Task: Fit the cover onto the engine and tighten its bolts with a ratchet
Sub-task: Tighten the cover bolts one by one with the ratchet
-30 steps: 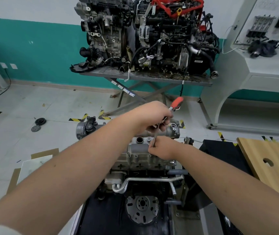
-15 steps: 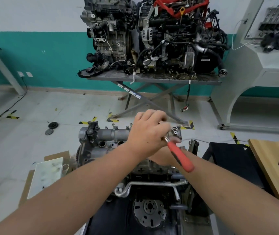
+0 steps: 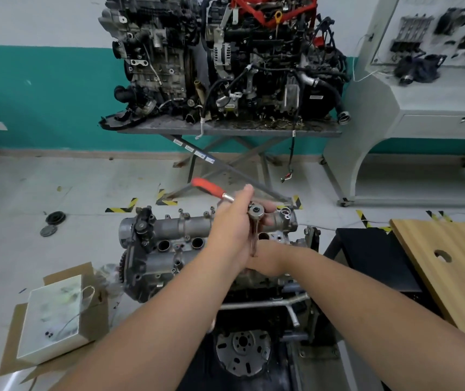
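At the centre of the frame we have the engine on its stand, the grey cover already seated along its top edge. Just right of centre our left hand is wrapped around the ratchet, its red handle angled to the upper left. Our right hand sits lower, curled at the foot of the extension, though we cannot tell whether it grips it. The bolts are too small to judge. If the extension leans, we think the socket may slip and round a bolt head
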`<state>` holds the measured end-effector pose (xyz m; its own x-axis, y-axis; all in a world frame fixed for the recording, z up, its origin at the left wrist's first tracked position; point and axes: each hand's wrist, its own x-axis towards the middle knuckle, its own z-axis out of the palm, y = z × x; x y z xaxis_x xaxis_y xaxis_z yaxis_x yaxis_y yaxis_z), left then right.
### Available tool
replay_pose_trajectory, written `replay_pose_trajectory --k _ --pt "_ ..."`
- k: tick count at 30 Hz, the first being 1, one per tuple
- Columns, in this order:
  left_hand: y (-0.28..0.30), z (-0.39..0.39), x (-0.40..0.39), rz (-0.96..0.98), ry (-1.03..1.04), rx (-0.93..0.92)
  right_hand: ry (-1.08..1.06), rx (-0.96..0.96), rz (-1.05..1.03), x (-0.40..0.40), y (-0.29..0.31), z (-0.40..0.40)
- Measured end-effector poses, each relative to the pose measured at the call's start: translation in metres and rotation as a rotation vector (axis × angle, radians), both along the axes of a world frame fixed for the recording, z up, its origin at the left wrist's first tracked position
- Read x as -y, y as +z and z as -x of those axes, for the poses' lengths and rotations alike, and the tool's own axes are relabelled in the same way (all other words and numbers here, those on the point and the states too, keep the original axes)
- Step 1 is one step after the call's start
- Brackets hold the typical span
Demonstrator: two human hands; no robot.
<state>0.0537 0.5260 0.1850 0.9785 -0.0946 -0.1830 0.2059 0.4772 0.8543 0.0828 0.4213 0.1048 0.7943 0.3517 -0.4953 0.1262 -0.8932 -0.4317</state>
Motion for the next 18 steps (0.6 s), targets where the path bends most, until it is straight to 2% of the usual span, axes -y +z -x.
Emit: replay_pose_trajectory --k 2,7,10,12,14,18 --pt "0.006 -0.006 -0.012 -0.136 -0.076 -0.033 0.024 -0.007 0.000 0.000 -0.001 0.002" --pt "0.030 -0.010 -0.023 -0.588 -0.378 0.028 -0.006 -0.051 -0.115 0.005 0.002 0.006" --pt "0.046 -0.015 -0.020 -0.979 -0.484 0.029 0.121 0.081 -0.035 0.013 0.006 0.004" --pt "0.055 -0.020 -0.011 -1.317 -0.541 0.160 0.244 0.237 0.084 0.011 0.010 0.001" --pt "0.059 -0.021 0.002 -1.629 -0.547 0.350 0.273 0.267 0.112 0.011 0.012 -0.003" --pt "0.056 -0.018 0.025 -1.812 -0.546 0.523 0.194 0.104 0.012 0.018 0.010 -0.012"
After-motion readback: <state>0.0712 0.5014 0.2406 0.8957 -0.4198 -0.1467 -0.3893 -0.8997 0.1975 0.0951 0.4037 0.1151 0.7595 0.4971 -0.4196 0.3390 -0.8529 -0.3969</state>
